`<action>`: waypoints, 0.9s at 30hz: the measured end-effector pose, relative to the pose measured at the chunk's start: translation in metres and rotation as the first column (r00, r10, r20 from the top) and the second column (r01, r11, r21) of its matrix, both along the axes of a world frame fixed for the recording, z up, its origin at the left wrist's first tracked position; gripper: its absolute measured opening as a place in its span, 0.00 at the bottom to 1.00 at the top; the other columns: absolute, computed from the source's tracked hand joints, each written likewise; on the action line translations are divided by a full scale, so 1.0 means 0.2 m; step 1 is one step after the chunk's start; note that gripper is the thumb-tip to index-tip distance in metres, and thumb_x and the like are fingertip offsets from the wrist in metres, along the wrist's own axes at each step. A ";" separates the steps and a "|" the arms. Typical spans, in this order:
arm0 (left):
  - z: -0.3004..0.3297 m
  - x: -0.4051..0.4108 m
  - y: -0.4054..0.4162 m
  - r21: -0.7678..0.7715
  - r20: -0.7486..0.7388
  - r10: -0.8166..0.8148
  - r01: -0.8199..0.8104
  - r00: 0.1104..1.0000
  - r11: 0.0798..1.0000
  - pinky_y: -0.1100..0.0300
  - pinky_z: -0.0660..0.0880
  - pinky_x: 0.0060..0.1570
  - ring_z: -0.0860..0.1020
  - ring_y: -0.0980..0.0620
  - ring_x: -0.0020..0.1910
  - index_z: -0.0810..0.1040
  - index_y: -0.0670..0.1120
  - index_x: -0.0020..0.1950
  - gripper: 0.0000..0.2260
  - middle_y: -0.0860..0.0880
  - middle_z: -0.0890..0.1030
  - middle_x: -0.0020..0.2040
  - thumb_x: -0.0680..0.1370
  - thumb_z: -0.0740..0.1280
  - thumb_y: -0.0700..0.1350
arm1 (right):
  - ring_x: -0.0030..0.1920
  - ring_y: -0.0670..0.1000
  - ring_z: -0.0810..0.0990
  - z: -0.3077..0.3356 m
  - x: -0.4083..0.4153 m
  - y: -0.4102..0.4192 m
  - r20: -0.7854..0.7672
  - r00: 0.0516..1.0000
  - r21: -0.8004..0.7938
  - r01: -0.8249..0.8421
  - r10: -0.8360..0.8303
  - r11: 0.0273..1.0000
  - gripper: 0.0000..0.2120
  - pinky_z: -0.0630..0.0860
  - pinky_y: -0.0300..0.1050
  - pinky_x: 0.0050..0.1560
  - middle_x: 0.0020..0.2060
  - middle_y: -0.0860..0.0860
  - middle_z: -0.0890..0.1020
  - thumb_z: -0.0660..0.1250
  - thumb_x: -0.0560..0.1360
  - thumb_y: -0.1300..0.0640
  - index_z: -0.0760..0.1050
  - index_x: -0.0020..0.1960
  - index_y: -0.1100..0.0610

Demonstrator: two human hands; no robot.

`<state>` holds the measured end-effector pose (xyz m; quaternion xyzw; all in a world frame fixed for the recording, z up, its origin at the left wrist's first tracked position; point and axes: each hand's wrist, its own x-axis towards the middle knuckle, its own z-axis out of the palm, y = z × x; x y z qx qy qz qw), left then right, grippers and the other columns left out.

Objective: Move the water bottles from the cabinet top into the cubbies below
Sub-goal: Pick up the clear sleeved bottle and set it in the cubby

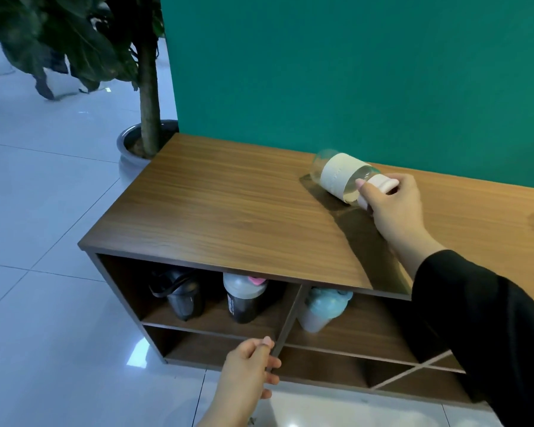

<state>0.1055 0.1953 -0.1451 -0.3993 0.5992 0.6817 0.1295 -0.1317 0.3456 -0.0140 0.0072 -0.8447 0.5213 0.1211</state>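
A clear glass bottle (336, 174) with a cream sleeve and pale cap is tilted over the wooden cabinet top (228, 211), its base pointing left. My right hand (392, 204) grips it at the cap end. My left hand (250, 371) hangs low in front of the cubbies with fingers loosely curled and nothing in it. In the upper left cubby stand a black bottle (182, 300) and a dark shaker with a grey lid (244, 298). A white bottle with a teal lid (321, 309) stands in the upper right cubby.
A green wall (352, 72) backs the cabinet. A potted tree (148, 131) stands at the cabinet's far left corner. Glossy white floor tiles (43, 272) spread to the left. The lower cubbies (336, 365) are low and partly crossed by diagonal dividers.
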 end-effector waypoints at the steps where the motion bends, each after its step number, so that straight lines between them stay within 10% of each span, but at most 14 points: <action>1: 0.01 0.01 0.00 -0.012 -0.017 -0.002 0.002 1.000 1.000 0.58 0.78 0.32 0.81 0.50 0.33 0.81 0.49 0.50 0.10 0.46 0.85 0.42 0.82 0.62 0.50 | 0.52 0.54 0.80 0.01 0.06 0.02 -0.062 0.998 -0.013 -0.014 0.013 1.000 0.24 0.78 0.50 0.49 0.53 0.52 0.80 0.74 0.69 0.43 0.73 0.59 0.53; 4: 0.06 0.03 0.02 0.050 -0.109 -0.011 0.016 0.994 0.999 0.56 0.77 0.30 0.82 0.48 0.32 0.82 0.45 0.54 0.14 0.44 0.86 0.39 0.82 0.62 0.53 | 0.54 0.53 0.82 0.08 0.34 0.13 -0.149 0.979 -0.094 -0.155 0.140 0.983 0.23 0.81 0.56 0.54 0.53 0.49 0.81 0.76 0.69 0.44 0.72 0.59 0.49; 8: 0.15 0.07 0.05 0.402 -0.223 0.097 0.001 0.970 0.916 0.54 0.77 0.24 0.81 0.39 0.31 0.79 0.41 0.60 0.33 0.36 0.86 0.42 0.70 0.58 0.67 | 0.49 0.41 0.80 0.20 0.85 0.34 -0.121 0.915 0.054 -0.382 0.386 0.922 0.23 0.75 0.29 0.43 0.50 0.38 0.81 0.78 0.64 0.40 0.73 0.54 0.39; 15: 0.25 0.16 0.26 0.751 -0.229 0.085 0.121 0.970 0.649 0.50 0.79 0.24 0.83 0.37 0.31 0.86 0.40 0.55 0.40 0.34 0.85 0.43 0.68 0.56 0.72 | 0.60 0.42 0.78 -0.07 1.27 0.56 0.051 0.879 0.256 -0.471 0.475 0.844 0.34 0.78 0.37 0.53 0.58 0.36 0.77 0.79 0.59 0.35 0.72 0.62 0.34; 19: 0.20 0.15 0.35 0.791 -0.217 0.159 0.078 0.963 0.607 0.53 0.76 0.35 0.81 0.38 0.38 0.89 0.41 0.52 0.33 0.35 0.85 0.49 0.66 0.63 0.65 | 0.59 0.41 0.79 -0.23 1.32 0.58 0.195 0.951 -0.172 -0.207 0.239 0.963 0.48 0.80 0.36 0.47 0.56 0.36 0.79 0.84 0.47 0.47 0.67 0.62 0.27; 27: 0.18 0.01 0.48 0.597 0.019 0.126 -0.112 0.992 0.794 0.43 0.77 0.51 0.79 0.36 0.56 0.80 0.45 0.65 0.26 0.35 0.79 0.64 0.76 0.64 0.61 | 0.56 0.58 0.77 -0.50 1.18 0.55 0.478 0.877 -0.431 0.278 -0.045 0.859 0.32 0.83 0.61 0.51 0.55 0.50 0.74 0.81 0.65 0.62 0.69 0.60 0.43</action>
